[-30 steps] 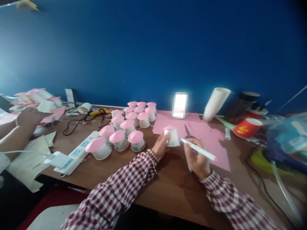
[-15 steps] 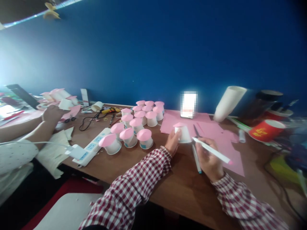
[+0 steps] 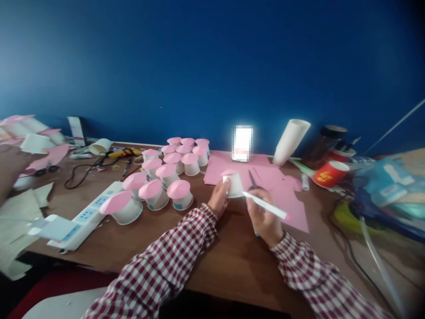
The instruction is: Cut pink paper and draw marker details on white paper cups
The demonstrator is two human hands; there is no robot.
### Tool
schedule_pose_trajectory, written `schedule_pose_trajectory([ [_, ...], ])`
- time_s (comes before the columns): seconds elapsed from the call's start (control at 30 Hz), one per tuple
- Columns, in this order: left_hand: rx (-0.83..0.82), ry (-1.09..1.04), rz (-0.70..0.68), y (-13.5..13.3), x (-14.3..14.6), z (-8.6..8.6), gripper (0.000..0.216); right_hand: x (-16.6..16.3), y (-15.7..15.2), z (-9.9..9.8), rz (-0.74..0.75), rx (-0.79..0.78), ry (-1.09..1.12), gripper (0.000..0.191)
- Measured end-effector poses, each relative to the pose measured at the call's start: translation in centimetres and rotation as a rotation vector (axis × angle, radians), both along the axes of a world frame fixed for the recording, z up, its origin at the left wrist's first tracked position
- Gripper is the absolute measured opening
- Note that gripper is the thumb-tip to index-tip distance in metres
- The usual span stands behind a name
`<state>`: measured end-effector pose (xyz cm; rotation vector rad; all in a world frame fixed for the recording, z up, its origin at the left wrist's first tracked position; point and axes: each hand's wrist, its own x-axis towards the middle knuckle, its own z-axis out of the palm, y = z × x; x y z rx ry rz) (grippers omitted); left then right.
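Note:
My left hand [image 3: 219, 199] is closed around the side of a white paper cup [image 3: 235, 186], which is upside down with a pink paper cone on top. Between the fingers of my right hand [image 3: 265, 221] is a white marker [image 3: 270, 207] with a pink end. Its tip is at the cup's right side; whether it touches, I cannot tell. A second pen with a blue end [image 3: 256, 232] lies mostly hidden under my right hand. To the left stand several upturned paper cups [image 3: 181, 201] with pink tops.
Pink paper sheets [image 3: 295, 208] and a bright phone [image 3: 242, 144] are behind my hands. A stack of white cups [image 3: 292, 141] leans near a red cup [image 3: 331, 173]. A power strip [image 3: 89, 217] lies left. Another person's hand [image 3: 11, 164] is at far left. A glue gun [image 3: 375, 208] lies right.
The view has turned right, so everything sits further left in it. The marker tip is a little closer to the cup, and my right hand covers more of the blue-ended pen.

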<state>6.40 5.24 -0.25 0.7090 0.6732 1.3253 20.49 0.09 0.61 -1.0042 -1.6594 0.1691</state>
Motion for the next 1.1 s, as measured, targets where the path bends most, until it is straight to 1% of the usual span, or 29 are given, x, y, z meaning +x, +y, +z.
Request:
schedule_pose_trajectory([
  [0.13, 0.027, 0.04, 0.01, -0.13, 0.11, -0.06, 0.049, -0.28, -0.17, 0.47, 0.021, 0.028, -0.04, 0.006],
  [0.3, 0.045, 0.094, 0.019, -0.11, 0.06, 0.04, 0.047, -0.37, -0.21, 0.62, 0.025, 0.015, -0.05, 0.006],
  [0.53, 0.048, 0.082, 0.02, 0.05, 0.06, -0.19, 0.047, -0.25, -0.18, 0.44, 0.018, -0.047, -0.037, 0.007],
  [0.73, 0.061, 0.099, 0.02, 0.1, 0.08, -0.34, 0.045, -0.38, -0.29, 0.77, 0.02, -0.032, -0.053, 0.006],
  [1.1, 0.056, 0.098, 0.026, 0.06, 0.15, -0.27, 0.047, -0.23, -0.19, 0.48, 0.024, -0.058, -0.04, 0.006],
])
